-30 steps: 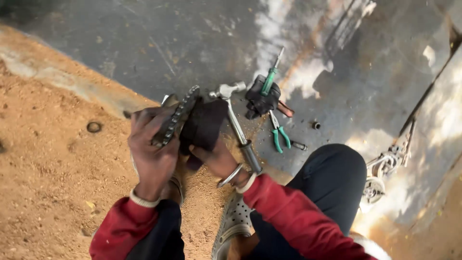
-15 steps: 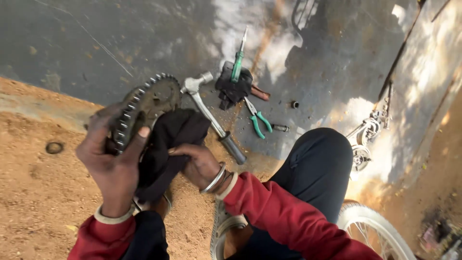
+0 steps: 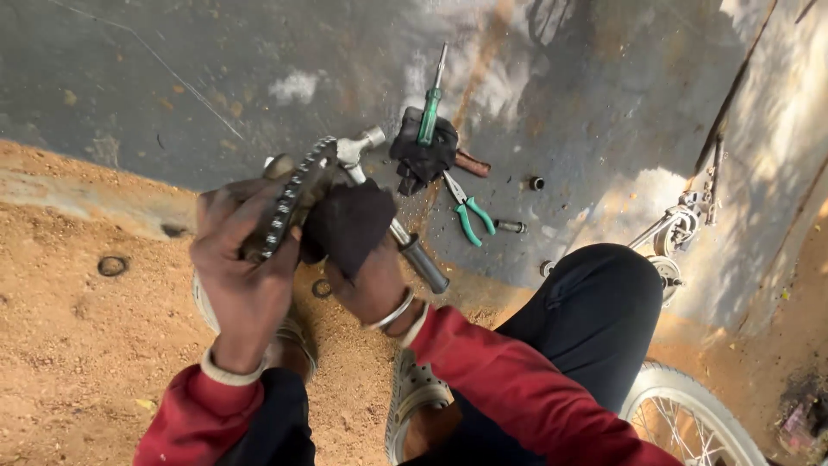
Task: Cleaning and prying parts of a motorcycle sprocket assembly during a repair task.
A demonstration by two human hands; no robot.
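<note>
The left hand (image 3: 244, 276) is gripping a toothed chain wheel (image 3: 289, 203) edge-on, with the fingers curling over its rim and the wheel rising from the fist toward 1 o'clock. The right hand (image 3: 373, 280) is closing on a dark rag (image 3: 349, 226) and pressing it against the right-hand face of the wheel; the rag is covering most of the fingers, so their exact spread cannot be told. The wheel is sitting between the two hands, touching both the left palm and the rag. Just behind the hands, a hammer (image 3: 392, 229) is lying on the ground, its metal head showing at 12 o'clock of the wheel and its handle running down toward 4 o'clock. At 1 o'clock of the hands, a green-handled screwdriver (image 3: 429, 108) is resting across a black glove (image 3: 423, 154), and green-handled pliers (image 3: 468, 213) are lying just beside the glove at its 5 o'clock. A small dark socket (image 3: 536, 183) is lying at 3 o'clock of the glove, apart from it. No container is showing in the view. The tools are resting on a grey concrete slab (image 3: 216, 78), stained with rust and white patches, which is bordering reddish sandy ground (image 3: 78, 345) under the left hand. A bicycle wheel (image 3: 690, 414) is showing at 4 o'clock of the hands, beside the person's dark trouser knee (image 3: 595, 302).
</note>
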